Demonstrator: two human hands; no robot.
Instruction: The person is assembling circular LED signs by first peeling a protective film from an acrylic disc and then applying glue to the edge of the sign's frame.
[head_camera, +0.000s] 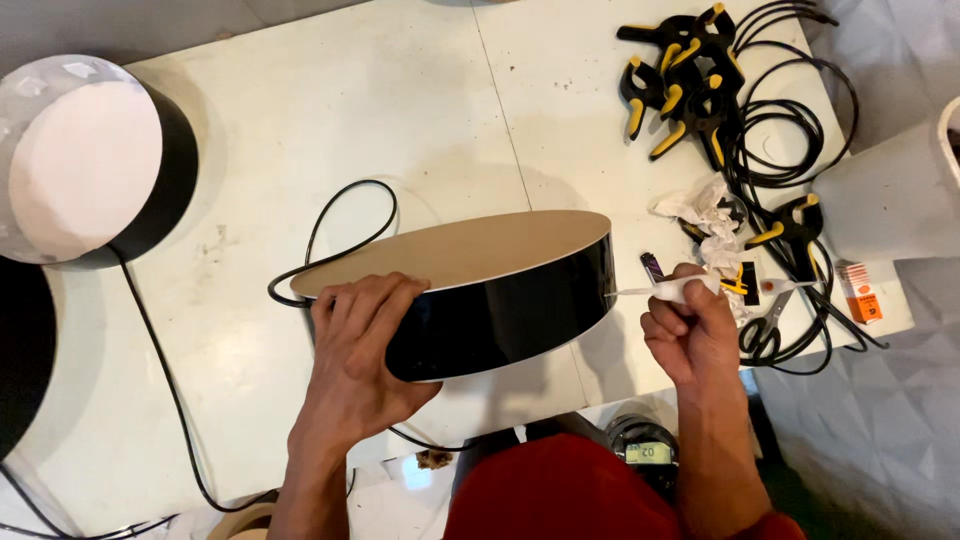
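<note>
Drum: a round black drum (500, 300) with a tan top stands tilted on the white table (400, 130), near its front edge.
Left hand: the left hand (362, 345) is clamped over the drum's near-left rim, fingers curled on top.
Right hand: the right hand (690, 335) is fisted around a small white tube (680, 290), its thin nozzle touching the drum's right side.
Open room: bare table behind the drum; clamps (685, 85) and black cable (790, 130) crowd the right edge.
Left edge: a second black drum (90, 165) sits well apart.
</note>
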